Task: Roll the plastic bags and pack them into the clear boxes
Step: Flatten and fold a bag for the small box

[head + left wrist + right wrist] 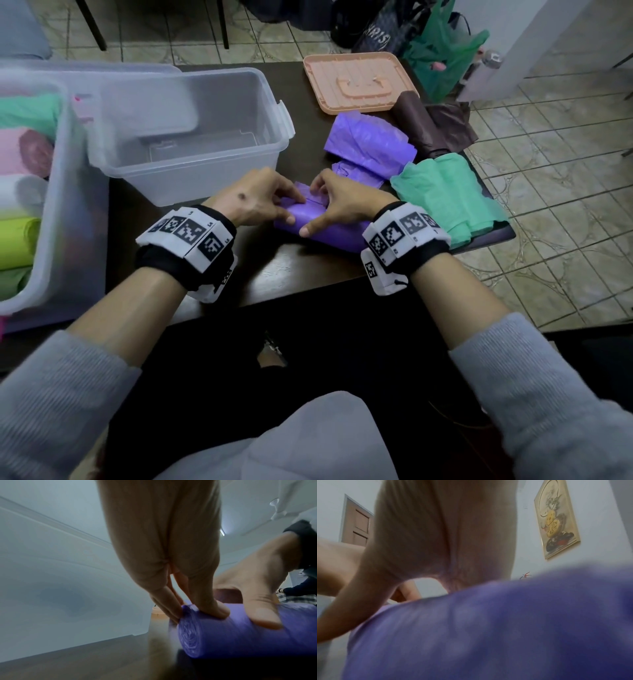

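Crosswise on the table (267,270), the purple roll (329,229) lay directly under both hands, left hand (253,202) and right hand (342,205) each curling fingers over it, the empty clear box (191,137) nearer the left.

Both forearms reach forward, wrists banded. The left hand (255,198) and right hand (337,204) sit close together, fingers curled down, thumbs angled inward toward each other, gripping.

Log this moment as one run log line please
step: rolling | left hand and right hand: both gripping purple bag roll on table | empty clear box: behind | unrolled purple bags: waiting
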